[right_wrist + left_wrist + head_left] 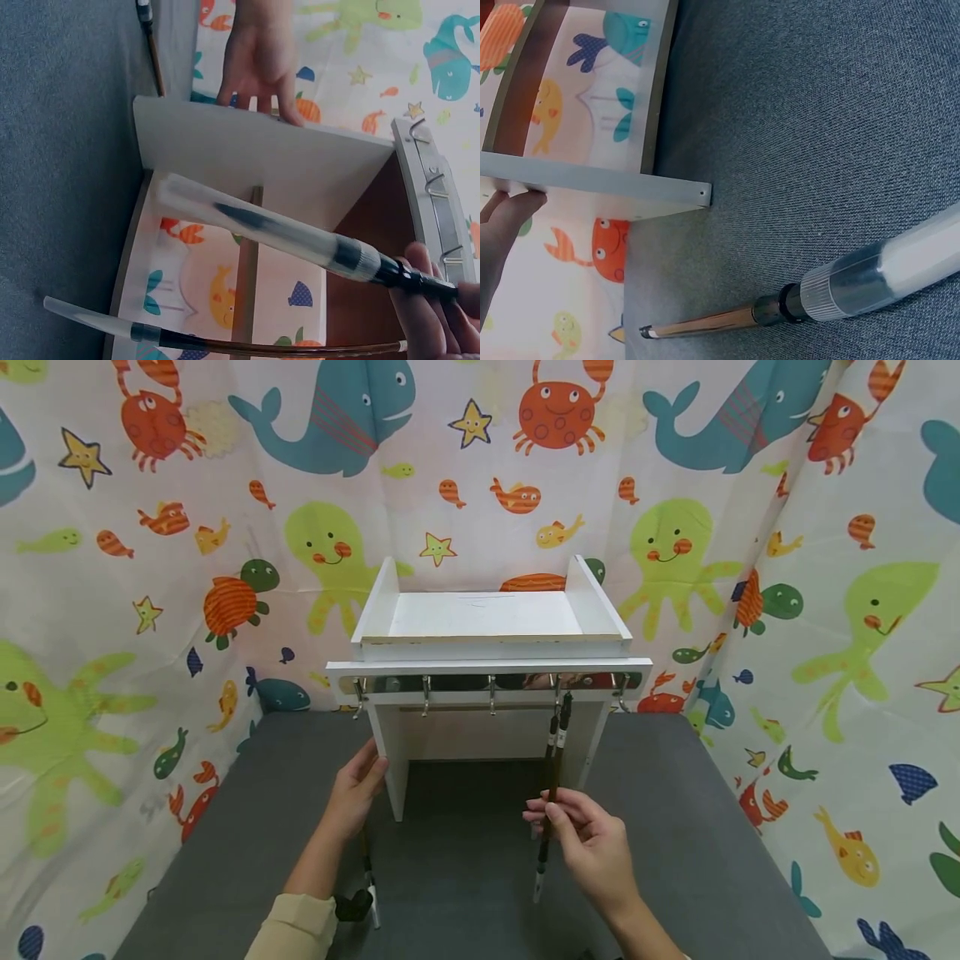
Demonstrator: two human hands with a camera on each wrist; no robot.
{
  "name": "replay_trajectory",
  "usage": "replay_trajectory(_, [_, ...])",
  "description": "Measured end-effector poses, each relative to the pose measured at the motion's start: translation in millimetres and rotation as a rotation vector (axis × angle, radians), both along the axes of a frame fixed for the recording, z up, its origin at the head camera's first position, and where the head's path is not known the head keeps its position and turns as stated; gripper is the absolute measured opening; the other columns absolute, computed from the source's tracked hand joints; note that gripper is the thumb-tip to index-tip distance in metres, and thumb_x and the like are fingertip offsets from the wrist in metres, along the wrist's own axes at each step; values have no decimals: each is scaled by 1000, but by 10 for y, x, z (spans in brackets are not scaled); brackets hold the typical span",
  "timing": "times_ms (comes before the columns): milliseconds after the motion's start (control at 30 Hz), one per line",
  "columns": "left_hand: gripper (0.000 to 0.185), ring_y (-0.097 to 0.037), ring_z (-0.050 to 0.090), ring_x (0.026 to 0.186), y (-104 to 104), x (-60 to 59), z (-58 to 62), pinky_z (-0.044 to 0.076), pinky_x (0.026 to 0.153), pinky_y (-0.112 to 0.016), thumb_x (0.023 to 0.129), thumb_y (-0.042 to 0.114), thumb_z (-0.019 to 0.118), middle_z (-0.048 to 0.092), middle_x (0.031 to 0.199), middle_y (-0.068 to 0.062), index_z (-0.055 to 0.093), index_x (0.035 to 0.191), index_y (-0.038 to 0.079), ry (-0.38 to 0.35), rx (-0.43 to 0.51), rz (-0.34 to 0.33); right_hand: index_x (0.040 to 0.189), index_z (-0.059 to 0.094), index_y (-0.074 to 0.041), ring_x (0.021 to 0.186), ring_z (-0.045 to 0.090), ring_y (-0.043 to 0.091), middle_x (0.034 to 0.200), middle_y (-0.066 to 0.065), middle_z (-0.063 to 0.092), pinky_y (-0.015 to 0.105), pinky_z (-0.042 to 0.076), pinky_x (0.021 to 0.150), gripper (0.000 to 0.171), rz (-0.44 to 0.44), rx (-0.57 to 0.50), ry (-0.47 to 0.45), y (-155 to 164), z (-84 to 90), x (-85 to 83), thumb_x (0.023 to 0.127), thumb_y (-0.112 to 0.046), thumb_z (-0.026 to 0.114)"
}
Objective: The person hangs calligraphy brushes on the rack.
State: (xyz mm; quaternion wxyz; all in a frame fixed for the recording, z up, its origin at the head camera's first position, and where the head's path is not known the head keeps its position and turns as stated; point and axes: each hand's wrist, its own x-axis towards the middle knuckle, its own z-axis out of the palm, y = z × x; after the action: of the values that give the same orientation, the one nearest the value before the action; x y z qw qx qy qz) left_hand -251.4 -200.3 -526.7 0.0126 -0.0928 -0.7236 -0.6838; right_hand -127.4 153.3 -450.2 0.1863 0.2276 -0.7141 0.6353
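A white wooden rack [491, 652] stands on the grey surface, with metal hooks [426, 693] along its front rail. My right hand [592, 843] pinches a brown-handled brush [558, 760] between thumb and fingers; its top reaches the hooks near the right end. In the right wrist view, a clear cap covers that brush's [270, 232] dark tip, which points away from the hand. Just behind it is a second capped brush [225, 346]. My left hand [356, 785] rests its fingers against the outside of the rack's left side panel [592, 184]. Whether either brush's loop is on a hook, I cannot tell.
Another capped brush [705, 322] is outside the rack's left side, near my left forearm. A dark wrist strap [352, 906] shows at the left sleeve. Curtains [480, 527] printed with sea animals close off the back and sides of the grey table [675, 827].
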Motion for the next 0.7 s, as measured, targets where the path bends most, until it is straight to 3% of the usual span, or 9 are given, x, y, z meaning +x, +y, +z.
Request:
replay_trajectory(300, [63,-36,33,149,1,3,-6,35,113,-59,106,37,52,31,164,-13,29,160,15,-16,-13,10,114,66,1,86,76,26,100,17,76,38,62,72,17,117,44,-24,-96,-64,-15,99,4,59])
replay_trajectory(700, [65,-36,34,149,17,6,29,36,113,-58,104,39,54,32,164,-13,30,159,14,-46,5,14,110,68,1,83,77,26,98,14,77,37,62,71,13,192,101,-79,-163,-161,-29,99,-2,61])
